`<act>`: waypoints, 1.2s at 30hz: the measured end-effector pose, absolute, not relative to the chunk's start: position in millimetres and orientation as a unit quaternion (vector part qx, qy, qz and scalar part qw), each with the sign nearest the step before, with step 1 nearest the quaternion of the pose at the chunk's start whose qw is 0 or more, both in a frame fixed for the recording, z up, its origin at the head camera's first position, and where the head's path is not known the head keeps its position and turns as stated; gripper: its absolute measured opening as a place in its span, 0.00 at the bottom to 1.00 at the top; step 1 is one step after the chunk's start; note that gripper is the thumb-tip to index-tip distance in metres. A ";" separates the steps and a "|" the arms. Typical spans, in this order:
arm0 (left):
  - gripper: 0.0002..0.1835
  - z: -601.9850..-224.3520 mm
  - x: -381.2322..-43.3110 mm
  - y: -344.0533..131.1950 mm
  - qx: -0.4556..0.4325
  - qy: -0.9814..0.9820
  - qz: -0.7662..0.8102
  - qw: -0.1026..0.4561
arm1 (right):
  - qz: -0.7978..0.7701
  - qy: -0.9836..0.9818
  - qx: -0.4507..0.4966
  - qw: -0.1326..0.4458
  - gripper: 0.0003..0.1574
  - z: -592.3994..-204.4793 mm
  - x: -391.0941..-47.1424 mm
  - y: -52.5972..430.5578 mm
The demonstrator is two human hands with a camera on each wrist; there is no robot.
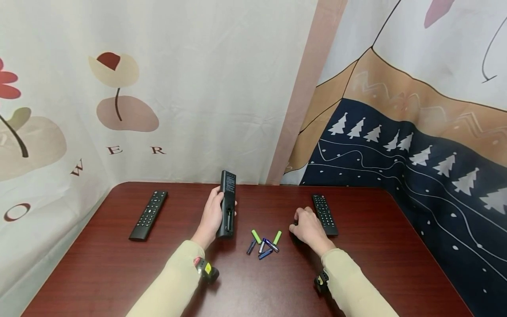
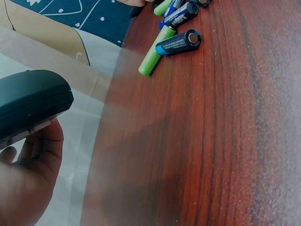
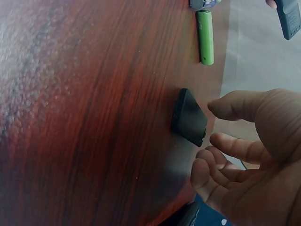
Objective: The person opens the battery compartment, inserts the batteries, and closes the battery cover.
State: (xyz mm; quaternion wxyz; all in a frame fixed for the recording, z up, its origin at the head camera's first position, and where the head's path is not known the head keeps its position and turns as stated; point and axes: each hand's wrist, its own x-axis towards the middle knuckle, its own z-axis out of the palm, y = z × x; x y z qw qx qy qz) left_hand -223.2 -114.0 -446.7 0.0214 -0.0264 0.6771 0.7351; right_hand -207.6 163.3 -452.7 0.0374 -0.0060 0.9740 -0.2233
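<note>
Table (image 1: 91,273): reddish-brown, wood-grained. Pale curtain (image 1: 218,97), far left: flower print (image 1: 115,79), dark-red letters (image 1: 157,150). Pink band (image 1: 306,66), right of it. Navy-and-tan fabric (image 1: 356,154), far right: white trees (image 1: 445,165).

I am reading dark-red serif capitals O (image 1: 17,212), W (image 1: 77,167), E (image 1: 115,150) and R (image 1: 158,150) on the white, flower-printed fabric curtain (image 1: 214,88).

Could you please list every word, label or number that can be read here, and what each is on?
"O" on the white backdrop.
"W" on the same backdrop.
"E" on the same backdrop.
"R" on the same backdrop.
Label on the held remote: too small to read.
Print on the batteries: too blurred to read.
Button markings on the left remote and right remote: too small to read.
</note>
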 end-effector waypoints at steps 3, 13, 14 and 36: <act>0.24 -446.5 -222.9 -113.8 -0.025 0.679 0.734 0.022 | -0.219 0.975 -0.016 0.026 0.12 -452.9 -206.4 160.6; 0.24 -445.4 -222.7 -113.1 -0.027 0.680 0.732 0.025 | -0.221 0.973 -0.054 0.025 0.10 -452.6 -205.0 147.4; 0.24 -445.3 -222.6 -113.2 -0.028 0.679 0.733 0.025 | -0.219 0.974 -0.058 0.027 0.09 -452.1 -205.0 146.1; 0.25 -449.0 -224.2 -117.3 -0.028 0.678 0.734 0.025 | -0.218 0.970 -0.075 0.072 0.11 -452.3 -201.5 131.2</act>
